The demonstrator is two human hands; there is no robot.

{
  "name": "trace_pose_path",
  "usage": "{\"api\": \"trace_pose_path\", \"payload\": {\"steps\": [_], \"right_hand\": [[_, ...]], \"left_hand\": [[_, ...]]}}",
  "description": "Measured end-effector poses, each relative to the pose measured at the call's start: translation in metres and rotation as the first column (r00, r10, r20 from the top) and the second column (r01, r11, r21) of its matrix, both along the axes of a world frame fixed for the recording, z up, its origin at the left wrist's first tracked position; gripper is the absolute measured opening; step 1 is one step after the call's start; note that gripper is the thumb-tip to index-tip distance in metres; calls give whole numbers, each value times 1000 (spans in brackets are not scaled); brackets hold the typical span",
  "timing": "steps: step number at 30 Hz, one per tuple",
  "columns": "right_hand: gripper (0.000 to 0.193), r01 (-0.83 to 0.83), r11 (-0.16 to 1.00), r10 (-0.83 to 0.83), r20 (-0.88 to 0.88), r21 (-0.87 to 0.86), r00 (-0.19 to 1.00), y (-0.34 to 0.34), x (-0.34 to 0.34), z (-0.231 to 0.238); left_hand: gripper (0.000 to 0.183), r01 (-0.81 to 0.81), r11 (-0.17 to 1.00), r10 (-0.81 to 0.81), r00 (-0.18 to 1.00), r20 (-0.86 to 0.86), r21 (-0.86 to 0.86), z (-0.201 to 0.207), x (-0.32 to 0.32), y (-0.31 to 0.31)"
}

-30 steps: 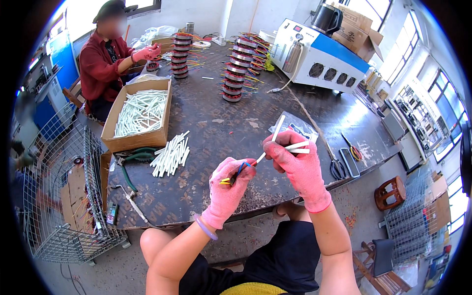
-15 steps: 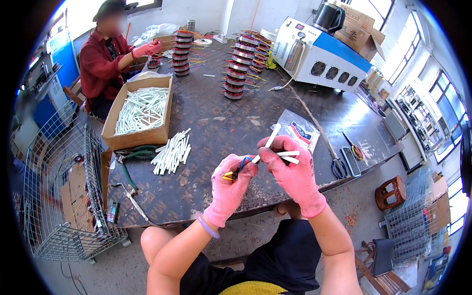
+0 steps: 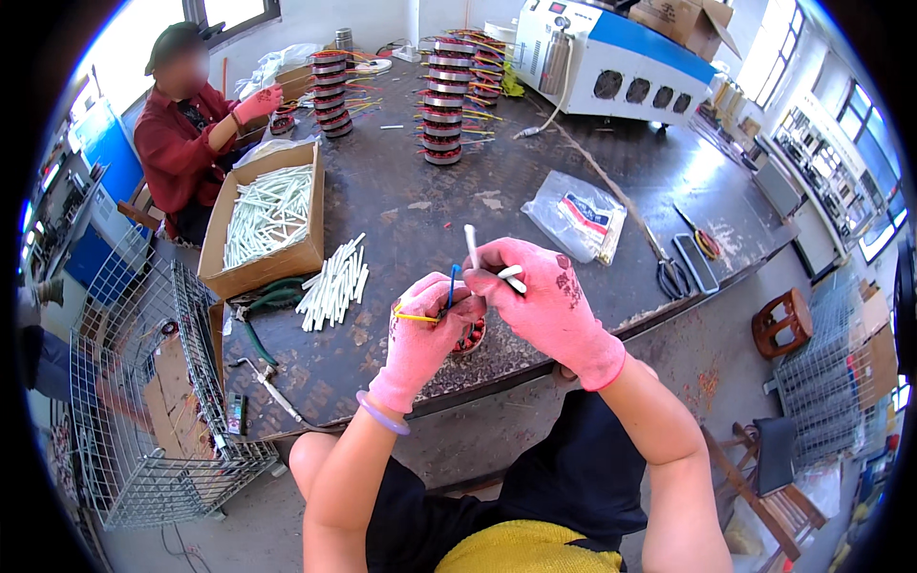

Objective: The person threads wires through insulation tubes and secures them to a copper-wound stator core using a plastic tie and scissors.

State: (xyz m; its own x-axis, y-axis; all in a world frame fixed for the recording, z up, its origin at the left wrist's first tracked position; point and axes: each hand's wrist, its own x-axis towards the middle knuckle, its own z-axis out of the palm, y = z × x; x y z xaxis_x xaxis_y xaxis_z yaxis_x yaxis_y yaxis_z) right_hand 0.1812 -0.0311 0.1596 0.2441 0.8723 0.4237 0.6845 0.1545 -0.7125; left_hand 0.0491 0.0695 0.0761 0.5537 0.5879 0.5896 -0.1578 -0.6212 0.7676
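Note:
My left hand (image 3: 420,334), in a pink glove, is closed around a small stator (image 3: 470,336) with red windings, mostly hidden by the fingers. A blue wire (image 3: 453,285) stands up from it, and a yellow wire (image 3: 416,317) sticks out leftward over the glove. Close beside it, my gloved right hand (image 3: 544,301) pinches a white sleeve tube (image 3: 472,246) pointing upward. More short white tubes (image 3: 513,279) are tucked in its fingers. Whether the upright tube touches the blue wire I cannot tell.
Left of my hands lie a pile of white tubes (image 3: 334,286) and a cardboard box (image 3: 315,229) full of them. Stacked stators (image 3: 444,100) stand farther back. Scissors (image 3: 673,279), a phone (image 3: 695,264) and a plastic bag (image 3: 554,205) lie right. A co-worker (image 3: 181,143) sits far left.
Both hands have come closer together, and the right-hand tube has turned more upright. The blue wire now points up, and the stator's red windings show below the left fingers. The view has shifted slightly.

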Motion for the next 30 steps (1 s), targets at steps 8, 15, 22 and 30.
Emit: {"api": "trace_pose_path", "payload": {"steps": [8,15,22,30], "right_hand": [[18,0,1000,0,-113,-4,994,-7,12,-5],[17,3,1000,-3,-22,6,1000,-7,22,-32],[18,-11,1000,12,-41,17,999,-15,24,-43],[19,-33,995,21,123,97,992,-15,13,-44]], "left_hand": [[17,49,998,-41,986,-163,47,-5,0,4],[19,71,993,-82,989,-124,-97,-12,6,5],[35,273,808,-278,958,71,-522,9,-3,8],[28,173,954,-177,984,8,-244,62,12,-10]]}}
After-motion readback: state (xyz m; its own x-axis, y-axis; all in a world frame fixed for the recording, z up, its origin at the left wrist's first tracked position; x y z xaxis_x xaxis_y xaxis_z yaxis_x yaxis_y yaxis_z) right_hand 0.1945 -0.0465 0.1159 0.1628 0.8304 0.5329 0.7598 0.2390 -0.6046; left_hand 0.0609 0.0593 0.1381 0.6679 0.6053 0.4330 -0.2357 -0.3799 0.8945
